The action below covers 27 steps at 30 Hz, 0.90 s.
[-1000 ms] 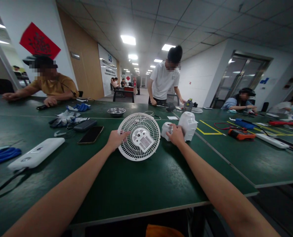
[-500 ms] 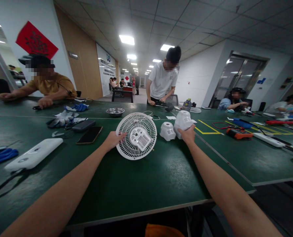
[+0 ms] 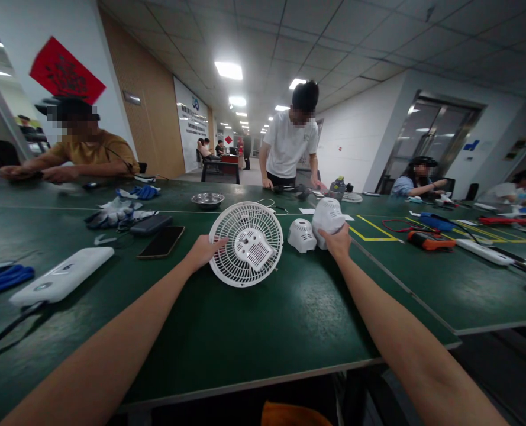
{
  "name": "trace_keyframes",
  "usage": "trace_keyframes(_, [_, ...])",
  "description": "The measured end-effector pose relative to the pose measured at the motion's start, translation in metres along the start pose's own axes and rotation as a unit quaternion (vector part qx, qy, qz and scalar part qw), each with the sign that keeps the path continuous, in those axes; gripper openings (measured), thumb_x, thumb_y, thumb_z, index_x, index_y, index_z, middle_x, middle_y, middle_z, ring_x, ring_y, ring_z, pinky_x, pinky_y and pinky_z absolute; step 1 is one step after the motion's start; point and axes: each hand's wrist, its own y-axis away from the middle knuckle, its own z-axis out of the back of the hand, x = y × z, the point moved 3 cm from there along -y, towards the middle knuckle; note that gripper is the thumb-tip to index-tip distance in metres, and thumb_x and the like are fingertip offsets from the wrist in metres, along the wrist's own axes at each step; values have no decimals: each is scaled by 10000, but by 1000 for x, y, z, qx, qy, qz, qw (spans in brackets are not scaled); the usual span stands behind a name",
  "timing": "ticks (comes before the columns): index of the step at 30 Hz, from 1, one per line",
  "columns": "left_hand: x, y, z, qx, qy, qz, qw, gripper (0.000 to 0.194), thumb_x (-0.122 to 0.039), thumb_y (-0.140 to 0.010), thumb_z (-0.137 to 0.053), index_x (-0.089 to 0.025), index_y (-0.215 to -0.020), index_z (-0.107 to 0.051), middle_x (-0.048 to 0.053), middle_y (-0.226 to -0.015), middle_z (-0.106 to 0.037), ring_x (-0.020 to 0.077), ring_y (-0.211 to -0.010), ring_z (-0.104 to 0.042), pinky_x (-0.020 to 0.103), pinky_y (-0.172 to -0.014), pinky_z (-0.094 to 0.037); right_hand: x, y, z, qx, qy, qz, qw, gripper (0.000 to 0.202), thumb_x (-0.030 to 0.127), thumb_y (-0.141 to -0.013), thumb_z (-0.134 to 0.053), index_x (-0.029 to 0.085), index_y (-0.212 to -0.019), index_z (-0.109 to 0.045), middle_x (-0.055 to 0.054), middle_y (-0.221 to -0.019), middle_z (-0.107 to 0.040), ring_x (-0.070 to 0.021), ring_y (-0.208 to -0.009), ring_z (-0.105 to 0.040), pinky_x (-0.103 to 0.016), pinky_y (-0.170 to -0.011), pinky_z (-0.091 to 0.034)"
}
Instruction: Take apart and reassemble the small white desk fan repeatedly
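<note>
My left hand (image 3: 204, 251) grips the left rim of a round white fan grille (image 3: 267, 236), which is tilted up so that its slotted centre plate faces me. At the right, my right hand (image 3: 337, 239) is closed on a white plastic fan motor cover (image 3: 328, 214) with vent slots near its top. Between the grille and that cover, a second white motor cover (image 3: 301, 235) stands on the green table (image 3: 254, 331). The fingers of my right hand are partly hidden behind the cover it holds.
On the left lie a phone (image 3: 161, 242), a white power bank (image 3: 63, 277), gloves (image 3: 112, 213) and a dark case (image 3: 151, 225). A metal bowl (image 3: 207, 200) sits behind the grille. An orange multimeter (image 3: 430, 241) lies to the right. Co-workers are around the table.
Both my hands and the fan parts stay almost where they were. Across the table, the standing person's hands have moved apart; the seated person at left has drawn one hand back.
</note>
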Motion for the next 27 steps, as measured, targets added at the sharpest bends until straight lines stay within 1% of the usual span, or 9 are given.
trace_keyframes(4, [0,0,0,-2,-6,2,1000,388,-496,-700,-734,-127,-817,-711,79,-741,-741,216,-659,-696,321,-638,-565,3,1,1,-6,-8,7,1000,844,549,-598,-734,193,-1290,-409,-142,-1207,-625,-331,-1093,-604,-411,-934,-444])
trace_keyframes(9, [2,0,0,7,-10,-6,1000,395,-508,-727,-710,-130,-842,-708,76,-750,-741,217,-664,-700,323,-633,-567,16,1,13,-74,-25,-7,997,872,559,-602,-733,158,-1306,-409,-165,-1162,-641,-333,-1052,-613,-428,-916,-441])
trace_keyframes(12, [3,-1,0,11,-11,-3,1000,388,-500,-738,-704,-131,-858,-707,75,-758,-742,218,-668,-702,328,-639,-569,37,6,22,-103,-58,18,993,883,581,-643,-704,141,-1334,-375,-160,-1125,-656,-319,-1011,-628,-420,-898,-445])
trace_keyframes(16, [1,-1,0,8,-20,-14,1000,369,-483,-750,-702,-125,-838,-706,74,-734,-735,214,-656,-698,324,-631,-566,73,20,26,-121,-97,87,984,863,595,-692,-672,162,-1362,-341,-137,-1130,-657,-287,-995,-638,-375,-873,-457])
trace_keyframes(17, [0,0,0,8,-15,-17,1000,362,-475,-750,-705,-125,-843,-705,75,-740,-737,214,-660,-699,323,-633,-567,79,24,25,-119,-99,98,983,866,598,-698,-668,166,-1370,-333,-137,-1140,-654,-284,-1002,-636,-371,-873,-460])
trace_keyframes(19, [-2,1,-1,4,-1,-17,1000,354,-460,-747,-713,-123,-855,-705,77,-762,-741,215,-676,-701,325,-643,-569,88,32,17,-93,-86,103,986,876,600,-694,-669,165,-1376,-332,-143,-1154,-649,-292,-1017,-630,-379,-879,-462])
trace_keyframes(23, [-7,5,-3,-1,8,-20,1000,348,-442,-740,-726,-112,-848,-709,89,-797,-745,213,-686,-700,331,-663,-572,87,41,-5,-5,-22,70,997,887,601,-638,-711,153,-1339,-402,-172,-1126,-655,-346,-1015,-624,-432,-875,-469])
trace_keyframes(25, [-8,6,-3,-8,23,-18,1000,349,-437,-736,-730,-112,-858,-705,89,-806,-745,215,-684,-700,337,-659,-573,83,42,-10,7,-6,59,998,898,609,-619,-723,146,-1327,-423,-186,-1120,-655,-363,-1003,-627,-446,-865,-476])
trace_keyframes(27, [-8,5,-4,1,24,-20,1000,353,-438,-745,-721,-115,-886,-700,88,-819,-745,218,-696,-702,338,-665,-571,80,38,-11,-2,-10,64,998,901,618,-615,-722,148,-1325,-429,-186,-1135,-651,-365,-1009,-627,-450,-873,-476])
